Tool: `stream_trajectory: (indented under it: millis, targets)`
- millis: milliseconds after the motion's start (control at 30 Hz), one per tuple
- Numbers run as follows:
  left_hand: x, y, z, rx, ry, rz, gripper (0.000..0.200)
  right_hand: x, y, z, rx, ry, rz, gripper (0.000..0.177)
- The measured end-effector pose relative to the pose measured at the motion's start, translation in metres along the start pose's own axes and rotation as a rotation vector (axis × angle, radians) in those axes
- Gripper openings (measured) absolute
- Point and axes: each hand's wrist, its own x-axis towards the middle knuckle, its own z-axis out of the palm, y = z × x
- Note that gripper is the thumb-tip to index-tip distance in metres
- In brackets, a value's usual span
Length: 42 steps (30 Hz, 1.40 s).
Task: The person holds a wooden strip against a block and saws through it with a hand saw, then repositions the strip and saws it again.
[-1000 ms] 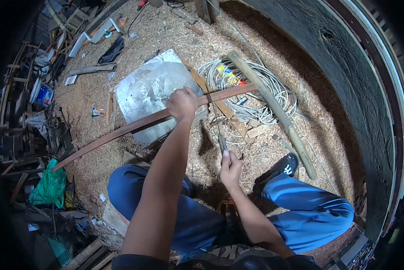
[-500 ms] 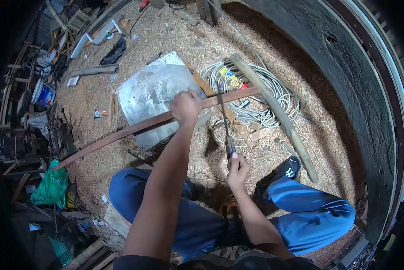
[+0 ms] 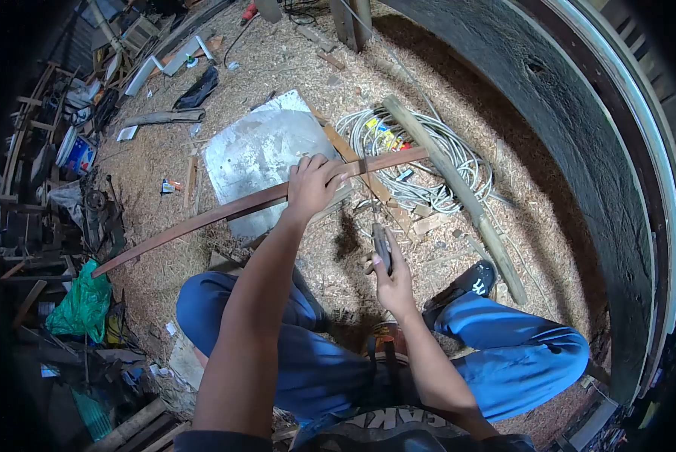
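Note:
A long reddish-brown wooden strip (image 3: 202, 217) runs across in front of me, its right end against a round wooden pole (image 3: 458, 184). My left hand (image 3: 312, 187) grips the strip from above, fingers over its far side. In my right hand (image 3: 391, 277) is the handle of a handsaw (image 3: 381, 239), its thin dark blade seen nearly edge-on. The blade crosses the strip just right of my left hand. A scuffed metal sheet (image 3: 251, 154) lies beneath the strip on the left.
A coil of grey cable (image 3: 470, 169) lies around the pole on ground covered in wood shavings. My shoe (image 3: 477, 280) is near the pole's lower end. A green plastic bag (image 3: 82, 307) and piled scrap are on the left; a dark curved wall (image 3: 579, 128) stands right.
My right hand has pushed the saw forward, so its handle is nearer the strip. My left hand's fingers have shifted slightly on the strip, and the view has moved a little.

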Motion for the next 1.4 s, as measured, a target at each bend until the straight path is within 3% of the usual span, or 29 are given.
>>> stream_trajectory:
  millis: [33, 167, 267, 367, 400, 500, 533, 633, 733, 1000, 1067, 1167, 1267, 1400]
  targets:
    - [-0.004, 0.004, -0.001, 0.026, -0.011, -0.044, 0.030, 0.001, 0.005, -0.004, -0.016, -0.123, -0.022, 0.059]
    - [-0.018, 0.017, 0.000, -0.035, -0.047, -0.100, 0.028, -0.011, 0.015, -0.019, 0.021, -0.177, 0.157, 0.060]
    - [-0.018, 0.013, 0.005, -0.086, -0.033, -0.063, 0.026, -0.015, 0.025, -0.019, -0.023, -0.058, 0.001, 0.054]
    - [-0.014, 0.020, 0.004, -0.089, -0.026, -0.102, 0.024, -0.008, 0.047, -0.005, 0.070, 0.013, 0.057, 0.052]
    - [-0.014, 0.021, 0.003, -0.087, -0.030, -0.105, 0.024, -0.004, 0.043, 0.004, 0.036, 0.058, -0.033, 0.051]
    - [-0.014, 0.022, 0.002, -0.110, -0.012, -0.143, 0.027, -0.007, 0.026, 0.007, -0.008, 0.004, -0.009, 0.051]
    - [-0.013, 0.020, 0.004, -0.119, 0.032, -0.147, 0.026, -0.008, 0.029, 0.010, -0.037, 0.027, -0.133, 0.050]
    - [-0.011, 0.021, 0.006, -0.133, 0.087, -0.149, 0.023, -0.007, 0.034, 0.014, -0.045, 0.064, -0.226, 0.049]
    - [-0.010, 0.019, 0.007, -0.151, 0.099, -0.152, 0.020, -0.009, 0.027, 0.008, -0.018, 0.028, -0.065, 0.048]
    - [-0.007, 0.010, 0.003, -0.137, 0.091, -0.116, 0.019, -0.006, 0.029, 0.003, 0.029, 0.022, -0.010, 0.045]
    - [0.001, -0.005, 0.003, -0.211, -0.021, 0.037, 0.021, -0.005, 0.029, -0.002, -0.027, -0.001, -0.014, 0.044]
    - [0.007, -0.011, 0.000, -0.235, -0.028, 0.118, 0.024, -0.003, 0.034, -0.003, -0.006, 0.008, -0.064, 0.044]
    - [0.007, -0.006, -0.002, -0.242, -0.038, 0.041, 0.026, -0.003, 0.025, -0.008, 0.025, -0.033, 0.070, 0.044]
    - [0.010, -0.006, -0.001, -0.244, -0.037, -0.010, 0.028, -0.001, 0.030, -0.007, -0.030, -0.021, 0.027, 0.044]
